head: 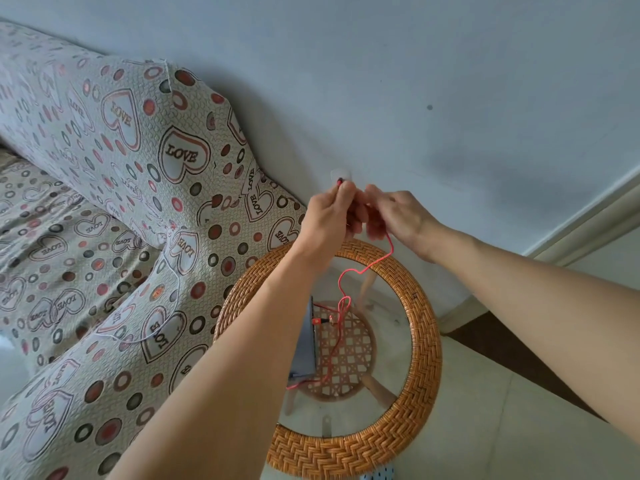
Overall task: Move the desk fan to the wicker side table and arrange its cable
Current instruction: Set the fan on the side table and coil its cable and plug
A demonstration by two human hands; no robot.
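A round wicker side table (pixel 420 344) with a glass top stands against the wall beside a sofa. A thin red cable (pixel 375 263) runs from my hands down over the glass to a grey flat device (pixel 306 344) lying on the table, mostly hidden by my left forearm. My left hand (pixel 327 220) pinches the cable's end at a small clear hook (pixel 341 176) stuck on the wall. My right hand (pixel 394 216) grips the cable just to the right of it. The two hands touch. No fan blades are visible.
The sofa (pixel 114 209) with a heart-print "LOVE" cover fills the left side, a thin white cord lying on it. A pale wall (pixel 450 98) is behind the table. Tiled floor (pixel 519 427) lies to the right, with a dark strip along the skirting.
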